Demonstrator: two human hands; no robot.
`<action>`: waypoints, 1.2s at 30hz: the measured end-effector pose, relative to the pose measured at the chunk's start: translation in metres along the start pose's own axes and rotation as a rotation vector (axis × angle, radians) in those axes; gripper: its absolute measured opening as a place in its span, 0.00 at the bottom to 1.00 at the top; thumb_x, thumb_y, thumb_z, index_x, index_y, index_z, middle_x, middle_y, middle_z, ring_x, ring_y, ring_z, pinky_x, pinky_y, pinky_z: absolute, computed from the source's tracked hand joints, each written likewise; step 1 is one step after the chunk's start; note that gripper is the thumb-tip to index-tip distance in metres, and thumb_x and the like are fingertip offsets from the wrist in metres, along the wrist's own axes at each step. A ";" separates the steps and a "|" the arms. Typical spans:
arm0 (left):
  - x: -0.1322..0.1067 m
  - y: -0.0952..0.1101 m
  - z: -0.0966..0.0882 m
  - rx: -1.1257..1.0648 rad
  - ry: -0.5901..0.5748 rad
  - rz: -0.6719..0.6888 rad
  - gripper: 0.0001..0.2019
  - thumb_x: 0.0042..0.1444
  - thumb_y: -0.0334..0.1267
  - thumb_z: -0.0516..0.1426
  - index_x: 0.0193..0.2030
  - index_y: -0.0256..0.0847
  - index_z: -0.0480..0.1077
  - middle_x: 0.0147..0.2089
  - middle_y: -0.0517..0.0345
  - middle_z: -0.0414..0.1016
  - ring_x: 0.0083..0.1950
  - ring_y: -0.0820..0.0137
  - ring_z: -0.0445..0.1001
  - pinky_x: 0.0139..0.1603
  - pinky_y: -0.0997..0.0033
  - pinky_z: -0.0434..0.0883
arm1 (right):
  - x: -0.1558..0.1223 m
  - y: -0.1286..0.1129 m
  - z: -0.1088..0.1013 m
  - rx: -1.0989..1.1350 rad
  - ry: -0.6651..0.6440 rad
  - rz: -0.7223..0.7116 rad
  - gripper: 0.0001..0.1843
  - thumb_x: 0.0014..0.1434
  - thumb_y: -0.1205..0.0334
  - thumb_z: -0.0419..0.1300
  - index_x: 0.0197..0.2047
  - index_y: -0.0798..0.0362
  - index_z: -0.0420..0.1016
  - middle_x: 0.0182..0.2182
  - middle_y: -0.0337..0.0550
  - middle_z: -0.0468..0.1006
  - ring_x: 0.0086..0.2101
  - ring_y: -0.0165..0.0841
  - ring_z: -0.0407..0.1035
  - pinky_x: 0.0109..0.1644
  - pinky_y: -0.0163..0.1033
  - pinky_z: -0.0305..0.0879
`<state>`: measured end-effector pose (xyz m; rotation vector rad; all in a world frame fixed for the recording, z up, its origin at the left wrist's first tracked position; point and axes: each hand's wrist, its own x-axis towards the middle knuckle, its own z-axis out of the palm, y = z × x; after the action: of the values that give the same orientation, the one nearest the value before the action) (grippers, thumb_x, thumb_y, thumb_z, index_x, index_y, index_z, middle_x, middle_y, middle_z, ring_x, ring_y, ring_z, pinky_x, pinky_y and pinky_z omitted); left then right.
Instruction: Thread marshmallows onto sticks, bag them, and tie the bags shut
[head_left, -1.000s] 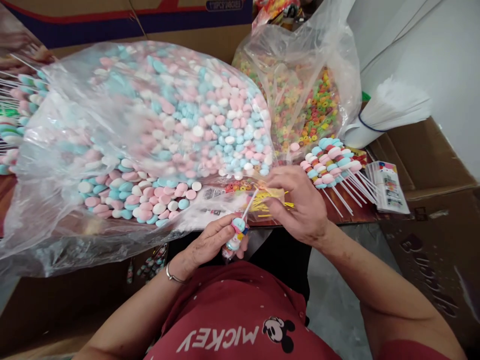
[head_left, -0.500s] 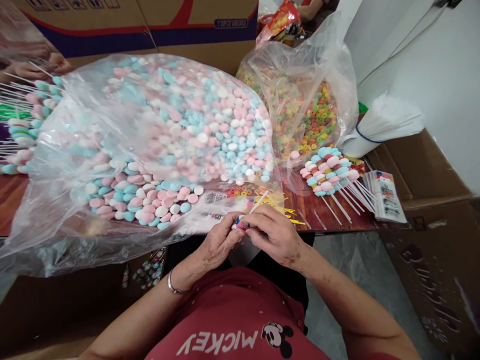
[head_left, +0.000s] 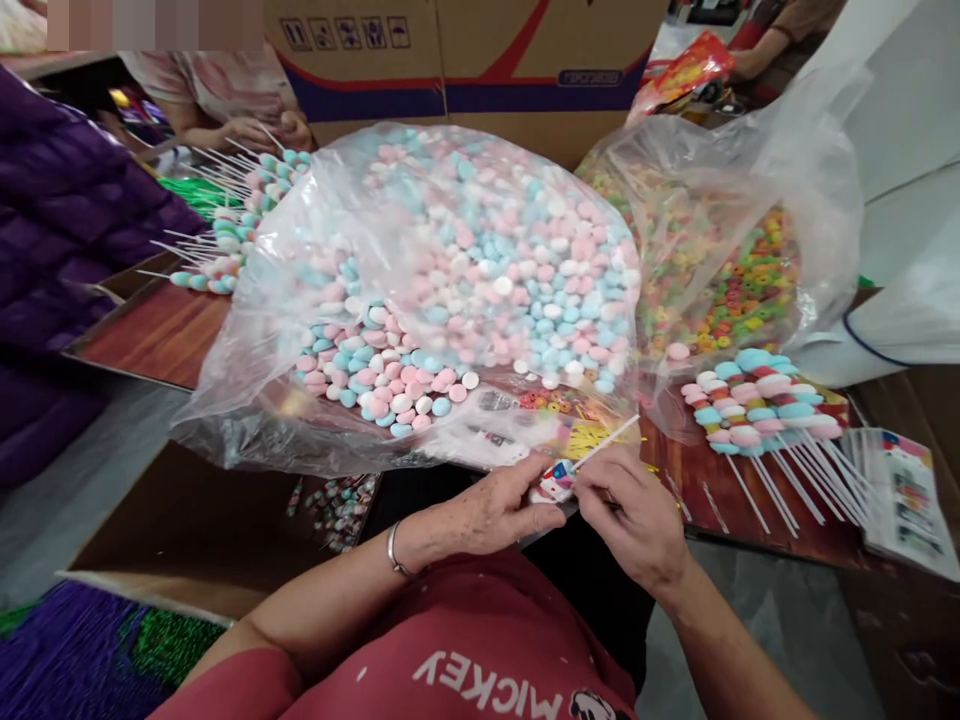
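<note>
My left hand (head_left: 491, 515) is closed around a wrapped candy skewer (head_left: 553, 483), with its white stick (head_left: 607, 440) pointing up and right. My right hand (head_left: 637, 515) pinches at the skewer just where the stick leaves the wrapper. Both hands hover at the near edge of the wooden table (head_left: 161, 335), just above my red shirt. Right behind them lies a big clear bag of pink, blue and white round candies (head_left: 480, 280).
A second clear bag of coloured ring candies (head_left: 720, 270) stands to the right. Finished candy skewers (head_left: 757, 405) lie beside printed wrappers (head_left: 904, 490). More skewers (head_left: 232, 225) sit far left near another person's hands (head_left: 262, 130). Cardboard boxes (head_left: 465, 60) stand behind.
The view has swung left and up, so everything sits further right. My hands stay together on the skewer, with its wrapped end showing more than half a second ago.
</note>
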<state>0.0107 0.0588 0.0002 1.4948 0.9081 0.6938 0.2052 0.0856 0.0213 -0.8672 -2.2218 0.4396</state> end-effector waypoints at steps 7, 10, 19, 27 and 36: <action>-0.004 -0.012 0.001 0.020 0.237 -0.011 0.19 0.57 0.47 0.59 0.51 0.39 0.66 0.34 0.60 0.69 0.32 0.72 0.64 0.33 0.73 0.63 | -0.006 -0.002 0.001 -0.180 0.160 -0.168 0.13 0.59 0.73 0.55 0.44 0.47 0.72 0.32 0.42 0.73 0.32 0.34 0.69 0.36 0.41 0.70; -0.008 -0.004 -0.006 -0.092 0.060 -0.001 0.20 0.55 0.45 0.61 0.51 0.40 0.66 0.40 0.56 0.71 0.38 0.69 0.67 0.40 0.71 0.66 | -0.006 -0.009 0.001 0.054 0.100 -0.134 0.12 0.61 0.72 0.54 0.44 0.48 0.71 0.33 0.41 0.73 0.33 0.31 0.70 0.34 0.36 0.69; -0.015 -0.011 -0.013 -0.172 0.057 0.095 0.18 0.56 0.47 0.62 0.48 0.37 0.71 0.36 0.56 0.74 0.35 0.70 0.69 0.38 0.72 0.67 | -0.005 -0.012 0.005 0.325 0.159 0.078 0.07 0.64 0.69 0.53 0.40 0.50 0.71 0.33 0.40 0.73 0.34 0.30 0.70 0.38 0.36 0.69; -0.011 -0.024 -0.008 0.277 0.263 0.464 0.18 0.59 0.43 0.60 0.54 0.40 0.68 0.42 0.52 0.77 0.38 0.69 0.74 0.38 0.72 0.71 | -0.005 -0.025 0.001 0.570 -0.036 0.489 0.04 0.60 0.61 0.58 0.39 0.52 0.69 0.30 0.38 0.73 0.28 0.27 0.67 0.32 0.31 0.65; -0.008 -0.019 -0.005 0.532 0.315 0.633 0.15 0.61 0.36 0.58 0.54 0.37 0.67 0.36 0.52 0.76 0.34 0.69 0.74 0.34 0.73 0.72 | 0.005 -0.023 -0.013 0.458 -0.183 0.471 0.05 0.55 0.70 0.56 0.35 0.52 0.69 0.28 0.34 0.70 0.28 0.25 0.62 0.32 0.30 0.59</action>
<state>-0.0002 0.0548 -0.0171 2.2327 0.8930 1.2394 0.2012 0.0734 0.0455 -1.1202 -1.9332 1.2378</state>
